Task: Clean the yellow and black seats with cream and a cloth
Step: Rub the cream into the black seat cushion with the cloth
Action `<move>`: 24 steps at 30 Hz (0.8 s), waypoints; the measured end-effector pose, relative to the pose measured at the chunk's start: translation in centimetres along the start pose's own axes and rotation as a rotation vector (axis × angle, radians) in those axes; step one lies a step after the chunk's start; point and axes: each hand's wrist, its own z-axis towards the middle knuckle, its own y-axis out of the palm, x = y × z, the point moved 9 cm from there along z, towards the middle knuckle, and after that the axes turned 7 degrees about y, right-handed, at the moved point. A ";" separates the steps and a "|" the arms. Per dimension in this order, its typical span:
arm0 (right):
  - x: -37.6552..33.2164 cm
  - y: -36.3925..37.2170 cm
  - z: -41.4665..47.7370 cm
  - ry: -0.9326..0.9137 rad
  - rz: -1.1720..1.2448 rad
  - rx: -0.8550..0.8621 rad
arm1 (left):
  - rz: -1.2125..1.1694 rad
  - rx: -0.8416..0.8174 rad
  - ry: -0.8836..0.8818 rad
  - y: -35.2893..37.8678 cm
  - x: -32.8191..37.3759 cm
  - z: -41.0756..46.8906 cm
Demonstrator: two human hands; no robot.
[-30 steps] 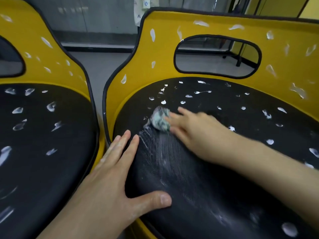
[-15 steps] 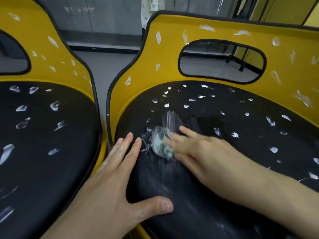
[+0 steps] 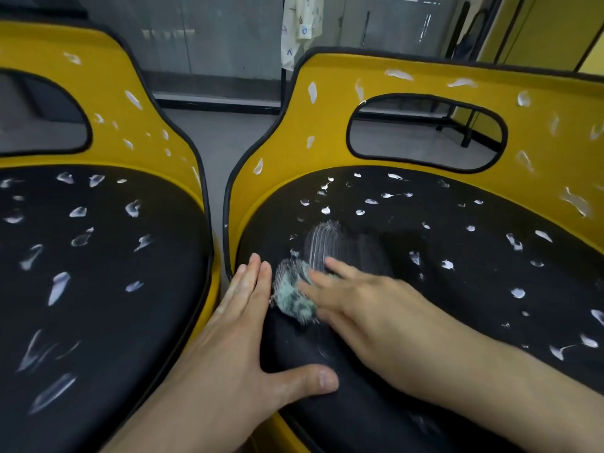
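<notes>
Far left: left seat (image 3: 98, 289), black cushion dotted edge to edge with white dabs of cream (image 3: 58, 286), more dabs up its yellow left backrest (image 3: 108, 93). Between the two seats, a narrow gap with grey floor (image 3: 225, 138) behind. Next, on the left edge of the black cushion of the right seat (image 3: 474, 256): left hand (image 3: 235, 348), laid flat and palm down, fingers straight and close together pointing up the cushion, thumb spread wide to the right across the cushion's front, gripping nothing. Just beside those fingertips, touching or nearly so: cloth (image 3: 294, 297), a crumpled teal-grey wad smeared with cream, lying on the cushion near its left edge. Over the cloth's right side: right hand (image 3: 362, 308), fingers stretched out and lying on top of the wad rather than curled round it, somewhat blurred. Just behind the cloth, a patch of white streaks (image 3: 322, 245) combed into fine parallel lines. Further right, separate dabs scattered toward the cushion's back and right edges. Behind, yellow right backrest (image 3: 327, 148) with a black-rimmed oval cut-out (image 3: 425, 132), also spotted with cream. Above the gap, a pale garment (image 3: 300, 31) hanging in the background.
</notes>
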 end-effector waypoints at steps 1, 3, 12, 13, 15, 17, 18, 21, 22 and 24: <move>0.5 0.1 1.7 0.017 -0.018 0.005 | -0.003 -0.005 -0.008 0.0 0.0 -0.1; 1.7 0.2 5.6 0.065 -0.057 0.037 | -0.006 -0.008 -0.027 -0.1 -0.1 -0.3; -0.4 0.5 -1.5 -0.084 0.089 -0.004 | -0.019 0.007 -0.028 -0.1 -0.2 -0.6; -0.4 0.7 -2.1 -0.092 0.082 -0.025 | -0.026 0.006 -0.030 -0.1 -0.2 -0.5; -0.2 0.8 -1.3 -0.082 0.020 -0.038 | -0.031 0.007 -0.032 -0.2 -0.2 -0.5; 0.7 0.6 1.6 -0.060 -0.041 -0.003 | -0.032 0.011 -0.035 -0.2 -0.2 -0.4; 1.6 0.6 3.6 -0.026 -0.050 0.011 | -0.031 0.012 -0.038 -0.2 -0.2 -0.4; 4.3 0.8 8.7 0.103 -0.078 0.030 | -0.037 0.019 -0.043 -0.2 -0.2 -0.7; 4.4 0.9 8.9 0.113 -0.105 0.037 | -0.038 0.021 -0.042 -0.3 -0.3 -0.7; 3.4 0.9 6.2 0.056 -0.132 0.054 | -0.031 0.017 -0.042 -0.3 -0.4 -0.8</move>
